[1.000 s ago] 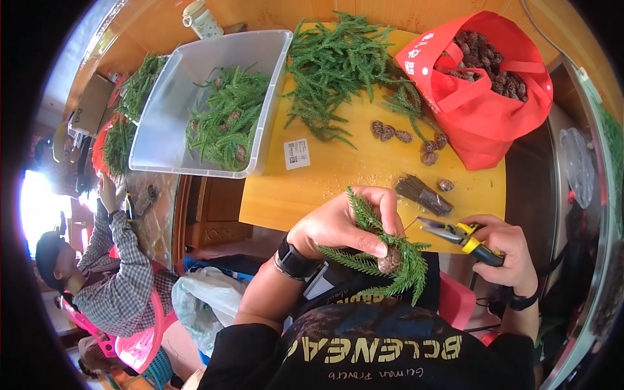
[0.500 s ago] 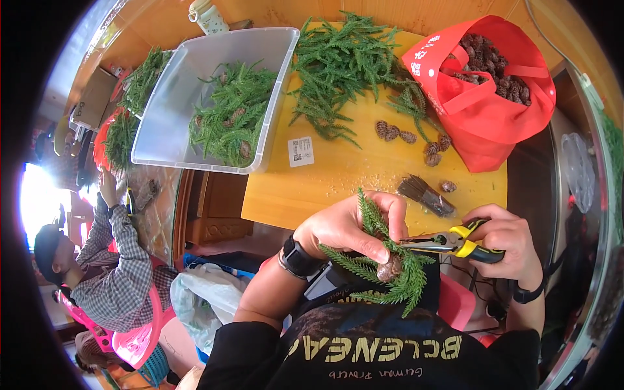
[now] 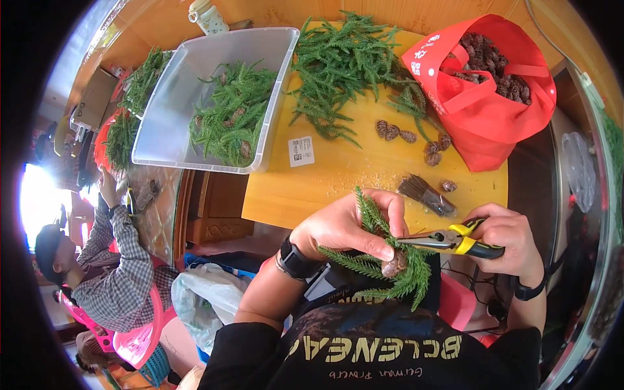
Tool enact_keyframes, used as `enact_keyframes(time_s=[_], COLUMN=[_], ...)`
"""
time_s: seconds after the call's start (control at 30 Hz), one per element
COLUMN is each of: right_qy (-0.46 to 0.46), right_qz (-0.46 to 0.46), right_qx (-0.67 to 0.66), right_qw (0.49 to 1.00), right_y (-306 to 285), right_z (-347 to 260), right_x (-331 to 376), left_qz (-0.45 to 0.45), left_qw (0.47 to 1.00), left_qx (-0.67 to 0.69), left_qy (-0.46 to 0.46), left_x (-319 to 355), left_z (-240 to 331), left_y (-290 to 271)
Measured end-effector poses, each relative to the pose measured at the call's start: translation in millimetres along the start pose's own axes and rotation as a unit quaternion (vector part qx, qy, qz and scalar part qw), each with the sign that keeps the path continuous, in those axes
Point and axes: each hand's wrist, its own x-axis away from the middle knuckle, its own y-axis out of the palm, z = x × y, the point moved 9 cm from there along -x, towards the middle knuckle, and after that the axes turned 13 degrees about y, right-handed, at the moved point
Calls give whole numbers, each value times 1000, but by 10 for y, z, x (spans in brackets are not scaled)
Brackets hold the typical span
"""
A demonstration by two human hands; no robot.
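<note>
My left hand [image 3: 351,224] pinches a green artificial pine sprig [image 3: 416,281] between thumb and fingers, just above my lap. A brown pine cone [image 3: 394,265] sits among its branches, below my thumb. In my right hand [image 3: 510,235] is a pair of long-nose pliers [image 3: 469,245] with yellow and black handles. Their jaws point left and reach the sprig near my left fingertips. Whether the tips grip anything there is hidden. On the table beyond lie a bundle of thin brown stems in clear wrap [image 3: 426,194] and a single cone [image 3: 449,186].
A clear plastic bin [image 3: 146,146] holds finished-looking sprigs with cones. Loose green sprigs [image 3: 341,71] pile at the table's back, beside a red bag [image 3: 474,133] of pine cones. A white label [image 3: 301,151] lies on the yellow table [image 3: 279,201]. Another person [image 3: 117,273] sits at the left.
The pliers have shifted slightly left, further against the sprig. The sprig and cone have turned a little, its lower tip moving up and right.
</note>
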Motion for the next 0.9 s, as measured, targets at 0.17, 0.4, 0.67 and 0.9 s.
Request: enact_keyframes(time_s=[0.17, 0.4, 0.67, 0.9], right_qy=[20, 63, 221, 263], right_qz=[23, 94, 135, 92], right_qx=[20, 77, 31, -88], right_qw=[999, 991, 965, 956], right_y=[-31, 7, 182, 174], right_z=[68, 127, 119, 223], right_x=[11, 58, 126, 188], left_qz=[35, 151, 133, 162], left_qw=[993, 911, 542, 774], left_qx=[-111, -378, -774, -579], left_qy=[0, 68, 300, 197], left_x=[16, 12, -8, -15], left_z=[80, 343, 622, 618], left_y=[-128, -181, 285, -56])
